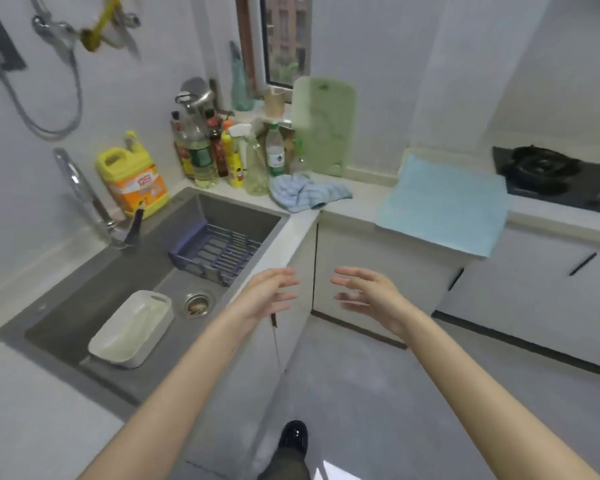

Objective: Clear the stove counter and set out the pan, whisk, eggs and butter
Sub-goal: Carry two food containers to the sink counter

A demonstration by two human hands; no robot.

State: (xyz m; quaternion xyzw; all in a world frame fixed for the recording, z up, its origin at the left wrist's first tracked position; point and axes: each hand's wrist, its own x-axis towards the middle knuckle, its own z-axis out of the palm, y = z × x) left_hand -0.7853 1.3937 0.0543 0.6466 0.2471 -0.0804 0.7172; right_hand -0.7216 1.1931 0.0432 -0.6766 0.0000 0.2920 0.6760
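Past the one white tub (132, 330) in the sink (125, 268), my left hand (269, 294) and right hand (368, 294) hang empty before the cabinets, fingers spread, palms facing, while one blue cloth (444, 202) covers the counter (357, 206) beside the stove (555, 176).

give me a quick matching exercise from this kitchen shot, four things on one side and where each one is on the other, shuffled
Things:
1. white tub
2. light blue mat
3. yellow jug
4. green board

Places:
A. leaning upright against the wall by the window
B. lying in the sink basin
C. standing on the counter behind the sink, beside the tap
D. spread flat on the counter left of the stove, its edge hanging over the front

Pairs: 1-B, 2-D, 3-C, 4-A
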